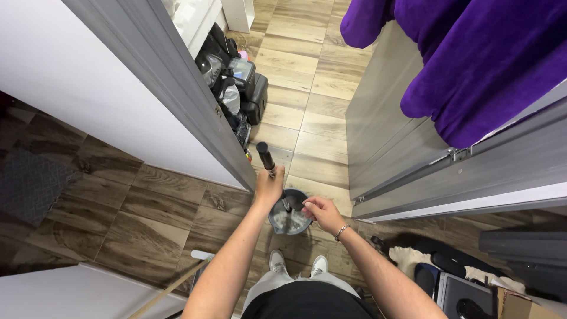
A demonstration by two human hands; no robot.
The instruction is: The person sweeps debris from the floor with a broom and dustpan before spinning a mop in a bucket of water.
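Note:
I stand in a doorway looking straight down. My left hand (269, 185) is closed around a mop pole with a black grip end (264, 155) that points up toward the camera. Below it on the wood-look floor sits a grey mop bucket (289, 215), and the pole's lower end goes down into it. My right hand (319, 211) is at the bucket's right rim, fingers curled on its thin handle. A bracelet is on my right wrist. My feet in white shoes (298, 263) are just behind the bucket.
A grey door frame (195, 106) and white wall stand on the left, an open grey door (401, 147) with a purple towel (472, 65) on the right. Black bags (239, 88) lie beyond the frame. A wooden stick (168, 289) leans at lower left. Boxes and clutter (466, 283) fill the lower right.

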